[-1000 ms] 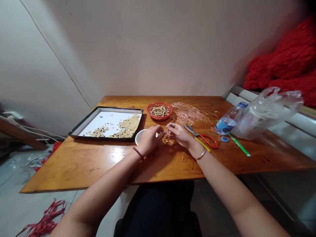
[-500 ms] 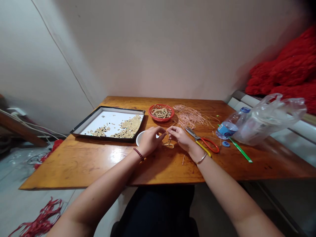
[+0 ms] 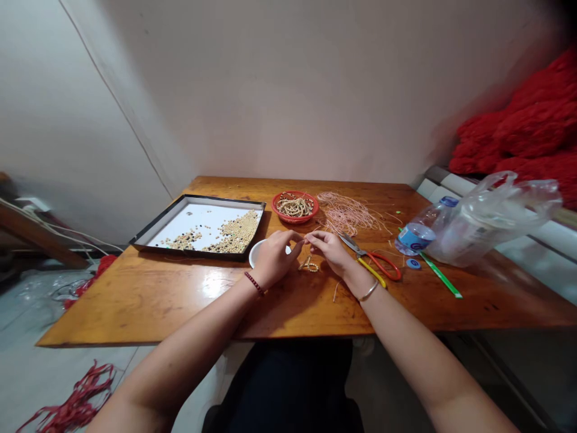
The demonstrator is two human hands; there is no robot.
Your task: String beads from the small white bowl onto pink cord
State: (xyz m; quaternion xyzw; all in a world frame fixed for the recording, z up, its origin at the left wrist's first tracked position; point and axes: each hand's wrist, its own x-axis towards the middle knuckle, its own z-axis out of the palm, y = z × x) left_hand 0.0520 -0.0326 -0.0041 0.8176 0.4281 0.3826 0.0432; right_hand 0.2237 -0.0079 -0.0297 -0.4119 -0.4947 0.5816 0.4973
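Observation:
A small string of pale beads (image 3: 310, 266) hangs in a loop below my fingertips, low over the wooden table. My left hand (image 3: 276, 257) is pinched at the upper end of this string, its fingertips almost meeting those of the other hand. From the right, my right hand (image 3: 328, 248) pinches there too, thumb against forefinger. The thin cord between the fingertips is too small to make out clearly. Partly behind my left hand stands a white bowl (image 3: 255, 252); what it holds is hidden.
A black-rimmed tray (image 3: 189, 252) of loose beads lies left. Behind my hands are a red basket (image 3: 296, 220) of bead strings and pink cords (image 3: 349, 211). Scissors (image 3: 381, 264), a bottle (image 3: 417, 231), its blue cap (image 3: 413, 263), a green strip (image 3: 442, 275) and a plastic bag (image 3: 482, 228) are right.
The fingertips of both hands have drawn slightly closer together. The bead loop below them has shifted a little and shows more openly. Other things stay in place.

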